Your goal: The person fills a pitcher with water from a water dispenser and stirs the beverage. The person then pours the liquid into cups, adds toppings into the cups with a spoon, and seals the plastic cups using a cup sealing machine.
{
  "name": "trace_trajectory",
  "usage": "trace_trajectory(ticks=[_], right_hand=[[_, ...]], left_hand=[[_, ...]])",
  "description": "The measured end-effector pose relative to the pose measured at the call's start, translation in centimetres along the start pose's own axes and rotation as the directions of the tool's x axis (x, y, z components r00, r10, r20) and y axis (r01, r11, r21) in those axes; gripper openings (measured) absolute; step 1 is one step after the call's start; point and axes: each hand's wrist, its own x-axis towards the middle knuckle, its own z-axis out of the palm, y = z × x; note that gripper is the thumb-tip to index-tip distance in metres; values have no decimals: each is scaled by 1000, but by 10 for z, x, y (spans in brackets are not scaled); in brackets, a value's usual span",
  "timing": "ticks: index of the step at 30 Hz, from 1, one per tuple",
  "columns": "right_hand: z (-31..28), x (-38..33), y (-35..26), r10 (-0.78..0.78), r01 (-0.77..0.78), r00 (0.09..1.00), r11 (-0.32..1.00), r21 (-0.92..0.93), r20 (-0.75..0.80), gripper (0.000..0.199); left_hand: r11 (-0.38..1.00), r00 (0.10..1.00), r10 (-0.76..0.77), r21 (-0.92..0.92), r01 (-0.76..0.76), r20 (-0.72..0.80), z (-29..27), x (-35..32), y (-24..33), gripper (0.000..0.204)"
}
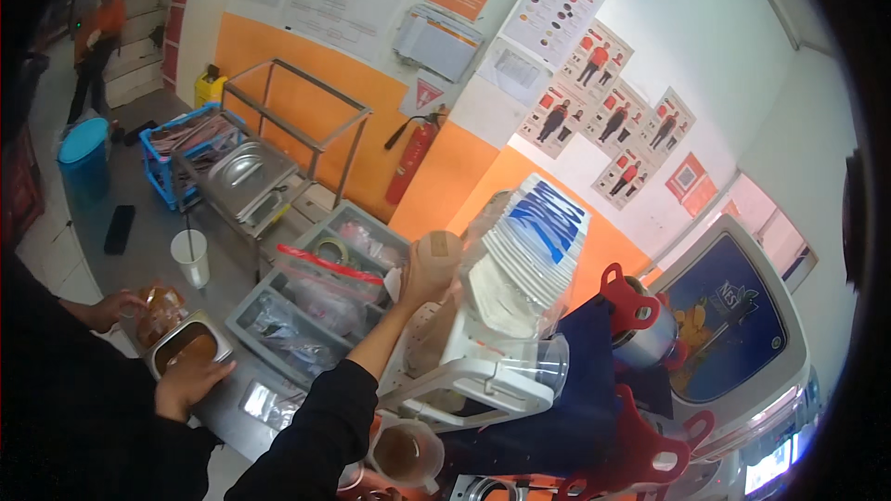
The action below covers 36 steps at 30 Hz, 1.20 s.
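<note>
Right hand (422,278), raised toward 12 o'clock at the end of a black sleeve, closed round a tan cylindrical cup (438,250) held upright just beside the stack of blue-and-white pouches (534,241) at its 3 o'clock. Left hand (190,380) at 9 o'clock, laid palm-down on the near rim of a small steel pan (206,334) of brown sauce, fingers loose, gripping nothing as far as can be seen. Beyond the pan at 10 o'clock, a third hand (116,306), probably a co-worker's though the dark edge hides the arm, holding a clear bag of brown filling (160,308). White cup with a straw (190,258) further out on the counter (139,264); grey bins of bagged stock (269,315) between the two hands.

Likely trouble: tan cup gripped high with the arm outstretched, so tipping or slipping over the bins seems possible. Weight on the pan rim could tilt it and slop sauce. Two hands close around the pan, so a bump and a dropped bag also seem possible.
</note>
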Motion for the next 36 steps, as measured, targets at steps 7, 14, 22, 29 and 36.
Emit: trace_trajectory(ticks=[7,14,22,29,36], right_hand=[[8,-1,1,-23,23,1000,1000,6,6,56],[16,4,7,55,-55,998,998,20,-13,54],[24,-19,12,15,-31,983,996,-87,-183,46],[7,-22,37,4,27,993,965,260,-119,63],[-15,-51,36,-194,205,979,942,264,-68,78]], left_hand=[[949,927,286,63,-309,244,36,0,-74,77],[974,705,-13,-152,171,709,78,3,-66,79],[928,637,-103,-156,337,764,35,15,-78,80],[801,760,-343,-251,544,553,-65,-13,-25,80],[759,825,-375,-371,535,423,-220,-65,57,46]])
